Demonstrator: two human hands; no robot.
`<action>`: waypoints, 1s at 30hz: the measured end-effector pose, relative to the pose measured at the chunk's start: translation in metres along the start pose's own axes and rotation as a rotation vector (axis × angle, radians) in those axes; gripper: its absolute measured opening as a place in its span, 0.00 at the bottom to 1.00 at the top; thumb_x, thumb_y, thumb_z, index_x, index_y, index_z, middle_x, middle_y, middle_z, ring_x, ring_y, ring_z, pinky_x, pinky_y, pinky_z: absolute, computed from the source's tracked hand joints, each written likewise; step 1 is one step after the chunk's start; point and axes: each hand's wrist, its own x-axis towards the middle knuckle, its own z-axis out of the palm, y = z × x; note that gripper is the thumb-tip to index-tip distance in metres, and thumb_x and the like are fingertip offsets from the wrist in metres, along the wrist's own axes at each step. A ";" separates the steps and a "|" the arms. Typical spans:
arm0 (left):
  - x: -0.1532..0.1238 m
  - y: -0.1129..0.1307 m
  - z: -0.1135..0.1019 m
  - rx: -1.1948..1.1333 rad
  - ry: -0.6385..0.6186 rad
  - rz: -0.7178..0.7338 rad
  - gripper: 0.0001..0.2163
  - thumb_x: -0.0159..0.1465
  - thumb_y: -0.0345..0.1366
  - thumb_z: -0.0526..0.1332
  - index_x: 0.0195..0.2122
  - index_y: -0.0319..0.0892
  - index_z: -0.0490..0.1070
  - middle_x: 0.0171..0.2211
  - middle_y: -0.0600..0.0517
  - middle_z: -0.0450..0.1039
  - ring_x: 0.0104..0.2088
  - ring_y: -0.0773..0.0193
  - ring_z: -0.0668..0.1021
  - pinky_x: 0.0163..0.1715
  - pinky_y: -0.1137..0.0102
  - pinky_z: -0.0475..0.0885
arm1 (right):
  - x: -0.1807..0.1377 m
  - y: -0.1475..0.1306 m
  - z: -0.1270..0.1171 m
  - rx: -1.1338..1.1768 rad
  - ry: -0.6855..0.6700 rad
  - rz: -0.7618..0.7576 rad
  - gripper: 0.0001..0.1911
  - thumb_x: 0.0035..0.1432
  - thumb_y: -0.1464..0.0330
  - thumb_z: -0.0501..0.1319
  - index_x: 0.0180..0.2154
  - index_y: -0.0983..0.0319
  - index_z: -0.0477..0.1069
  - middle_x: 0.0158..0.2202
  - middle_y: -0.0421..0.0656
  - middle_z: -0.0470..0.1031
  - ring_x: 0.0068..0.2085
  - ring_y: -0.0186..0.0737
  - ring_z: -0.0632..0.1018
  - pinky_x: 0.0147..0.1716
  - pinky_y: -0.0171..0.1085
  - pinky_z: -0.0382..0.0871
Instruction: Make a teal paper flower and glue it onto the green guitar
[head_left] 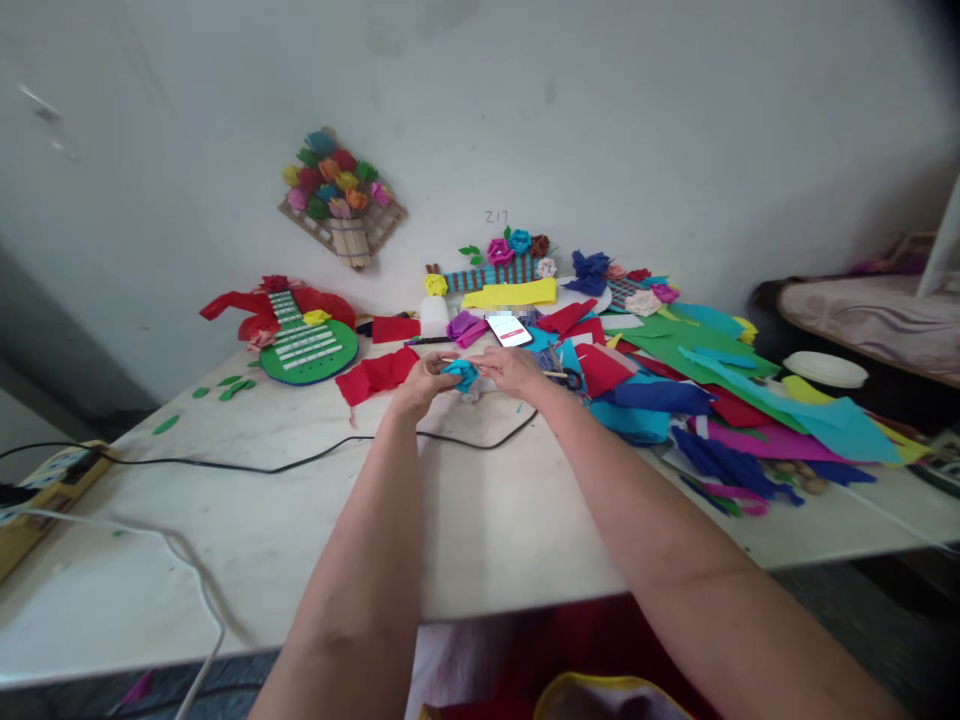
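Above the middle of the table, my left hand (421,384) is closed on a crumpled piece of turquoise crepe paper (462,374). From the other side my right hand (513,371) meets it, fingers pinched together at the paper's edge. A thin pale stick (553,374) shows past the right hand and seems to be held in it; the fingers hide most of it. Just behind the hands lies a phone (510,331) with a lit screen. A red crepe paper piece (375,374) is left of my left hand, and scissors (571,380) lie right of my right hand.
A green and red paper guitar (311,345) lies at the back left, near loose green leaves (237,388). Coloured paper sheets (720,370) cover the right side. A black cable (277,468) crosses the table to a power strip (56,490). A paper flower bouquet (337,195) hangs on the wall.
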 end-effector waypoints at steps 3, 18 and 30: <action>0.001 -0.001 0.001 0.009 0.023 -0.008 0.23 0.39 0.30 0.69 0.38 0.38 0.68 0.30 0.51 0.74 0.29 0.64 0.76 0.31 0.68 0.69 | 0.000 -0.001 -0.001 -0.009 -0.004 0.000 0.20 0.59 0.70 0.51 0.51 0.52 0.69 0.41 0.41 0.75 0.40 0.37 0.73 0.33 0.32 0.60; 0.001 0.003 0.003 -0.034 0.067 -0.075 0.23 0.40 0.28 0.67 0.39 0.38 0.65 0.28 0.52 0.73 0.26 0.64 0.76 0.27 0.69 0.71 | 0.001 0.000 0.001 -0.007 -0.008 0.016 0.18 0.60 0.67 0.50 0.49 0.52 0.70 0.43 0.39 0.75 0.41 0.37 0.74 0.35 0.32 0.61; 0.004 0.000 -0.002 -0.045 0.195 0.003 0.22 0.40 0.29 0.65 0.39 0.38 0.67 0.27 0.53 0.73 0.27 0.65 0.75 0.30 0.68 0.70 | -0.002 0.002 -0.004 0.018 0.003 0.056 0.19 0.59 0.66 0.51 0.50 0.54 0.70 0.47 0.41 0.75 0.46 0.40 0.74 0.41 0.34 0.65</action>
